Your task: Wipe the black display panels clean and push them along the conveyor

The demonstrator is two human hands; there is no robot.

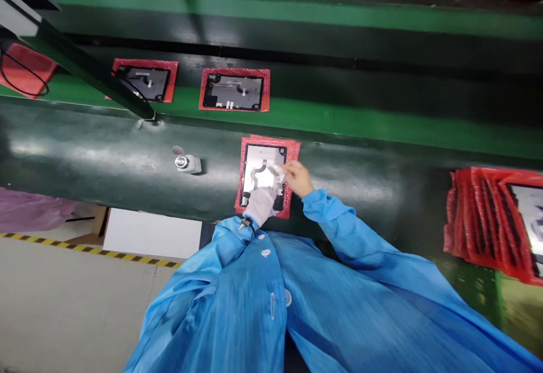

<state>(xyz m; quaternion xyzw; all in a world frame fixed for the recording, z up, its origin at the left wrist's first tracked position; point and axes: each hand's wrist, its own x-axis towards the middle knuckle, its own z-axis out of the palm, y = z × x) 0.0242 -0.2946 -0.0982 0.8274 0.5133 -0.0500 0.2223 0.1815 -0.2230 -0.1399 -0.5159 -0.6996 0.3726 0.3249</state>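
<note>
Blue smock | hands on panel | in red bubble bag

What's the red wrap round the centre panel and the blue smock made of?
The red wrap looks like glossy plastic bubble film: it shines and shows a dimpled surface at its edges. The blue smock looks like thin woven synthetic cloth, with a slight sheen and fine stripes; the exact fibre can't be told.
</note>
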